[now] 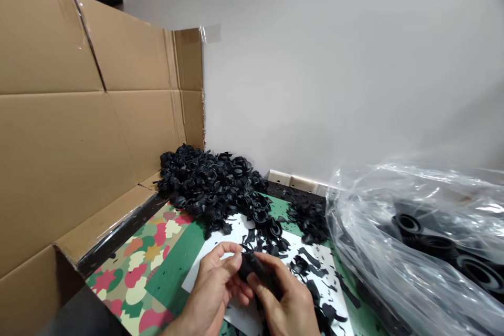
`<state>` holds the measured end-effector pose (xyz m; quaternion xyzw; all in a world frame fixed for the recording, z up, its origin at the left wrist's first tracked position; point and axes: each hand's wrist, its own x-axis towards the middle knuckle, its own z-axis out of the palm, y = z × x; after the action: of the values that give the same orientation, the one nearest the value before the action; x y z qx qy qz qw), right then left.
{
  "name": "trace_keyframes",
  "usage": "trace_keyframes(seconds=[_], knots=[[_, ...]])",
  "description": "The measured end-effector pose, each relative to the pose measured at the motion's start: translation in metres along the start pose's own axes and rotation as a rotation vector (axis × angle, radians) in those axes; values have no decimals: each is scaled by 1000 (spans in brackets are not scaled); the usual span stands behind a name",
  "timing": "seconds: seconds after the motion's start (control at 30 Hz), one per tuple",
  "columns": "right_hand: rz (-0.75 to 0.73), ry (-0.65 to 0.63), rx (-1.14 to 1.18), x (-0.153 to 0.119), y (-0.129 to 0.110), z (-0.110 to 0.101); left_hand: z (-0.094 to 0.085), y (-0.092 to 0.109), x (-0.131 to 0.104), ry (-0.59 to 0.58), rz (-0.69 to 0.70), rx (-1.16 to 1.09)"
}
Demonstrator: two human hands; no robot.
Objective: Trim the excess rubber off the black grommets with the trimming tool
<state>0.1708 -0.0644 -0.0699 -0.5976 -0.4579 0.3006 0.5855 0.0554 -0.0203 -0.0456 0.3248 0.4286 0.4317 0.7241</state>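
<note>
Low in the middle of the head view, a black rubber-like part (pixel 264 273) is held between both hands over a white sheet (pixel 326 268). My right hand (pixel 289 299) wraps its fingers around the part from the right. On the left, my left hand (pixel 216 283) pinches the part's upper end between thumb and index finger, its other fingers curled below. Black scraps (pixel 311 262) lie on the sheet around the hands. The underside of the part is hidden by the fingers.
A large heap of black ribbed pieces (pixel 212 184) stands behind the hands, with a smaller pile of scraps (pixel 309 215) to its right. Cardboard (pixel 79 142) walls the left side. At the right, a clear plastic bag (pixel 394 252) holds black ringed parts (pixel 437 245). A wall (pixel 334 63) rises behind.
</note>
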Motion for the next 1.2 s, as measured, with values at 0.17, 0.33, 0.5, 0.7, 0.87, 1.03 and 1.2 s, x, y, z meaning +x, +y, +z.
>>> trace_keyframes(seconds=[0.17,0.33,0.5,0.7,0.87,1.03,1.2], knots=[[-87,63,-140,-1,11,0,1,2,1,-74,-51,136],[-238,-4,-310,4,24,-4,0,1,6,-50,-40,142],[-559,18,-523,7,29,-5,-20,11,5,-143,-179,216],[-616,48,-727,24,28,-24,-52,26,-16,-280,-303,182],[-564,24,-746,27,31,-29,-51,23,-10,-169,-200,-73],[-661,13,-457,16,22,-21,-45,17,-6,-176,-170,-134],[-613,25,-227,-10,11,14,-38,14,-11,-177,-171,-150]])
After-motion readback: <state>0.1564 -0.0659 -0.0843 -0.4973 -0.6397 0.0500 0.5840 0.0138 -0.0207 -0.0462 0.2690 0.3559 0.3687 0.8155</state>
